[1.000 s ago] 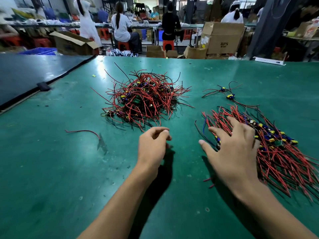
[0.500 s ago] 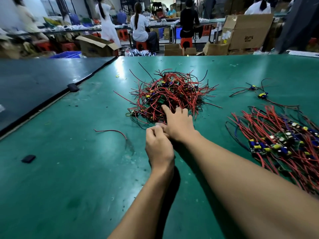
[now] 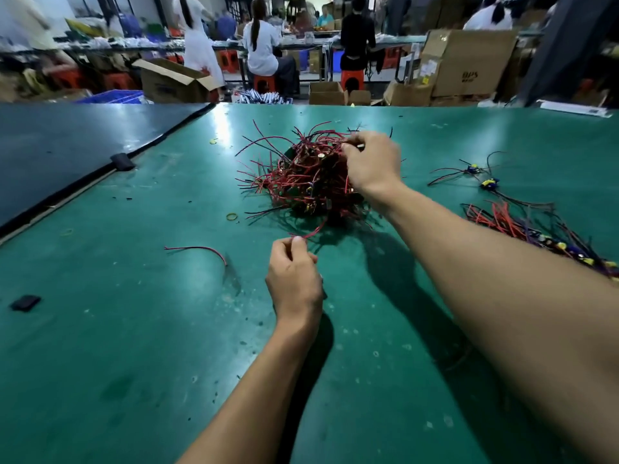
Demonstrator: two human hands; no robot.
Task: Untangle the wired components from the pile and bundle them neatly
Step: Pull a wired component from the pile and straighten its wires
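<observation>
The tangled pile (image 3: 301, 182) of red and black wires sits mid-table (image 3: 134, 329). The left hand (image 3: 293, 276) pinches a red wire (image 3: 315, 231) trailing from its near edge; the right hand (image 3: 373, 162) pinches strands on top. A smaller straightened bunch (image 3: 516, 222) lies well apart to the right, so most sorting looks undone

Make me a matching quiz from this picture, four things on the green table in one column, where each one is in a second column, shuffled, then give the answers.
Column one
1. left hand
2. right hand
3. loose red wire
4. yellow rubber band

Column two
A. lies alone on the green table, left of the left hand
B. over the tangled pile, pinching one of its wires
C. flat by the pile's near left edge
D. pinches the trailing red wire that leads from the pile

Pairs: 1-D, 2-B, 3-A, 4-C.
</observation>
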